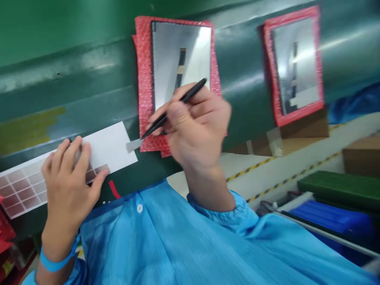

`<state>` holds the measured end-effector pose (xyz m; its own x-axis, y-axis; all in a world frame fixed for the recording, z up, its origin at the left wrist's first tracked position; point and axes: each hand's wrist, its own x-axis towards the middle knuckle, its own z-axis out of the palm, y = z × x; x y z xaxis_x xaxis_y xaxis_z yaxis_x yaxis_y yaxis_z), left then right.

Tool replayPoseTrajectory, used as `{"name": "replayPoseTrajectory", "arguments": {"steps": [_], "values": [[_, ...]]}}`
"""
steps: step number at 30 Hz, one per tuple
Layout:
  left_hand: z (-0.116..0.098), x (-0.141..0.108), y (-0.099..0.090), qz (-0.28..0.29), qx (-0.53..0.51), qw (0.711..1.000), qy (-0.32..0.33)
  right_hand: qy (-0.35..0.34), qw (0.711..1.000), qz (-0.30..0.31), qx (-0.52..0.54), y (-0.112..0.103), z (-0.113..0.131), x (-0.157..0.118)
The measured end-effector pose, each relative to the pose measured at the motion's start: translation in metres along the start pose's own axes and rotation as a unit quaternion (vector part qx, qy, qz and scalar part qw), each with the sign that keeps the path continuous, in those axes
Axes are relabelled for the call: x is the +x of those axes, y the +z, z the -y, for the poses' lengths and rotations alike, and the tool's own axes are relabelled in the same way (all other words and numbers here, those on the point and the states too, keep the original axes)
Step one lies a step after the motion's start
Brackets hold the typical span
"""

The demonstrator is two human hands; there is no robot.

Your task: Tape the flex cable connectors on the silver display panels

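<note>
Plainly, in the head view the hands are apart: the left hand (69,178) lies fingers spread on the white sheet (109,144) at the left of the frame, and the right hand (197,122), at the centre, pinches the black pen-like tool (175,109). At the tool's lower tip is the small grey piece (134,145), overlapping the sheet's right end; whether it is stuck to the tip I cannot tell. The left hand hides some of the sheet's brownish squares; the right covers the lower part of the nearer panel (166,59). Counted: one sheet, one tool, two panels, the farther panel (308,59) at upper right, both on pink bubble wrap (145,79), and one red strip (114,189) below the sheet.
</note>
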<state>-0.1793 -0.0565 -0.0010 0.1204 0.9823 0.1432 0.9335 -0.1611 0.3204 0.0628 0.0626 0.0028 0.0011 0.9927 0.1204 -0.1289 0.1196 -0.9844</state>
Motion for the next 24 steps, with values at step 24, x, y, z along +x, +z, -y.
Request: {"name": "replayPoseTrajectory", "arguments": {"steps": [24], "values": [[-0.117,0.100,0.058,-0.101,-0.122,0.987,0.025,0.097,0.985,-0.119,-0.080,-0.079,0.005,0.040]]}}
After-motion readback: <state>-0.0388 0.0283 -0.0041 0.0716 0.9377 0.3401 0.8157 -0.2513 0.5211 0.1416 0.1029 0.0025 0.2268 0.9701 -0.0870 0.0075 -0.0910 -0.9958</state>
